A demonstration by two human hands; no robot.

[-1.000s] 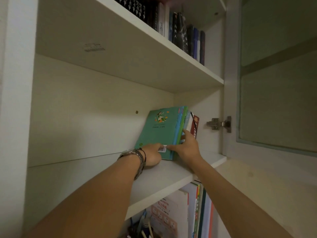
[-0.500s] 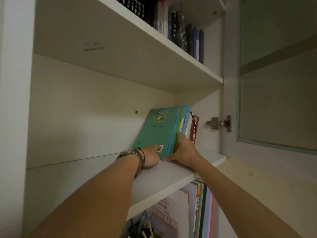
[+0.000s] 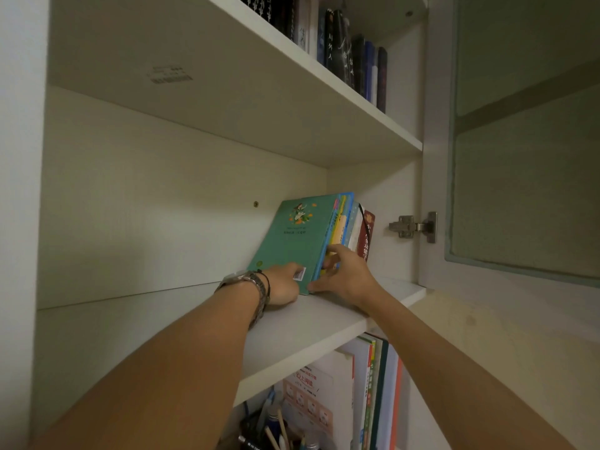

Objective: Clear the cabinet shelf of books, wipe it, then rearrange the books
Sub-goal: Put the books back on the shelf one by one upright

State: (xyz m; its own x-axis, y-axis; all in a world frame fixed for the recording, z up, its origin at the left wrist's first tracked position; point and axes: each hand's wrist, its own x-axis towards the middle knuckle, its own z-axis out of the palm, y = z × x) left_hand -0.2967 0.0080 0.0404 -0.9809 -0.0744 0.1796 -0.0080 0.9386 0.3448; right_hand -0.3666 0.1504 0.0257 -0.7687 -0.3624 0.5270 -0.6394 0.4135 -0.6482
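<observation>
A small row of books leans to the left at the right end of the white middle shelf (image 3: 324,316). The outermost is a green book (image 3: 292,241) with a barcode sticker; a dark red book (image 3: 366,235) stands at the far right. My left hand (image 3: 284,285), with a watch on the wrist, presses against the lower part of the green cover. My right hand (image 3: 345,277) holds the books from the front, its fingers curled onto the spines and its thumb at the green book's bottom corner.
The shelf above carries a row of dark upright books (image 3: 344,50). Below, more upright books (image 3: 373,394) and a cup of pens (image 3: 276,430) stand. The cabinet's glass door (image 3: 526,157) hangs open on the right, on a metal hinge (image 3: 412,226).
My right hand has shifted on the spines, its fingers now curled higher up. The books have tipped a little further left. My left hand stays on the green cover.
</observation>
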